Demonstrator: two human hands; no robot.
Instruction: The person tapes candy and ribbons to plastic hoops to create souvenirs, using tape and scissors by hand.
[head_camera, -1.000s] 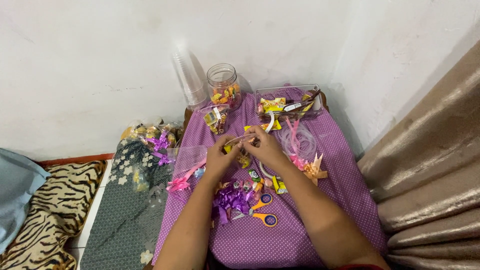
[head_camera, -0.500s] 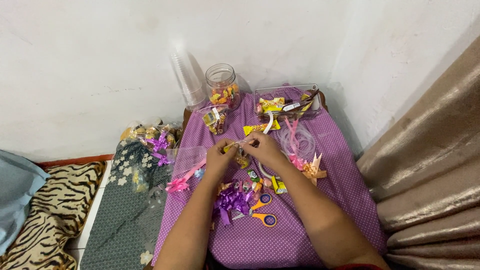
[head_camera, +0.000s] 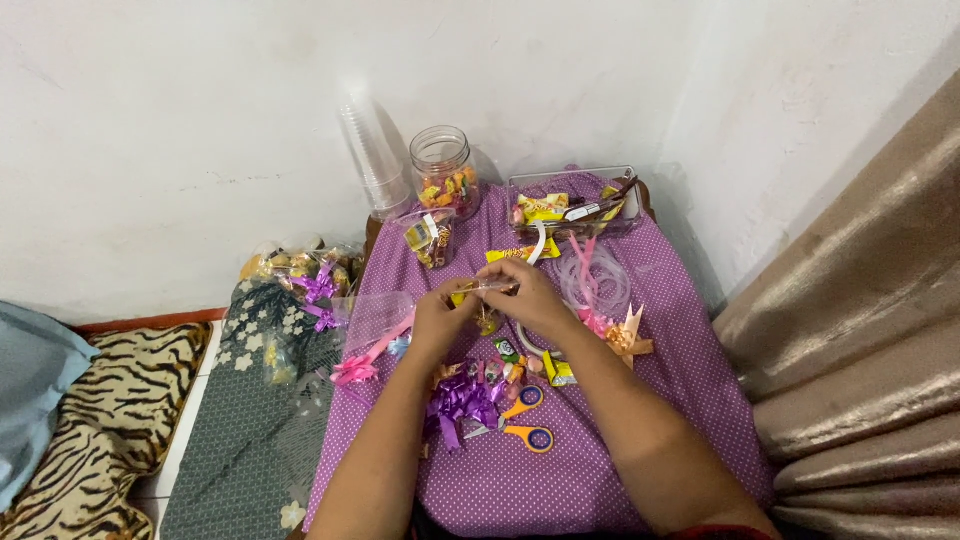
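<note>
My left hand (head_camera: 440, 322) and my right hand (head_camera: 528, 300) meet over a small table draped in a purple dotted cloth (head_camera: 600, 440). Together they pinch the top of a small clear bag of sweets (head_camera: 485, 302), which hangs between the fingers. Just below the hands lie loose wrapped candies (head_camera: 510, 362), a purple ribbon bow (head_camera: 460, 400) and orange-handled scissors (head_camera: 525, 420). A pink ribbon bow (head_camera: 358, 366) and a clear bag (head_camera: 378, 310) lie left of my left hand.
At the back stand a stack of clear cups (head_camera: 372, 150), a glass jar of candies (head_camera: 446, 172), a filled cup (head_camera: 430, 236) and a clear box of snacks (head_camera: 575, 205). Filled bags (head_camera: 305, 275) lie left; a beige curtain (head_camera: 860, 340) hangs right. An orange bow (head_camera: 628, 338) sits by clear tubing (head_camera: 598, 280).
Both hands have stayed together on the small bag, shifting only slightly as the fingers work at its top. Nothing else has moved.
</note>
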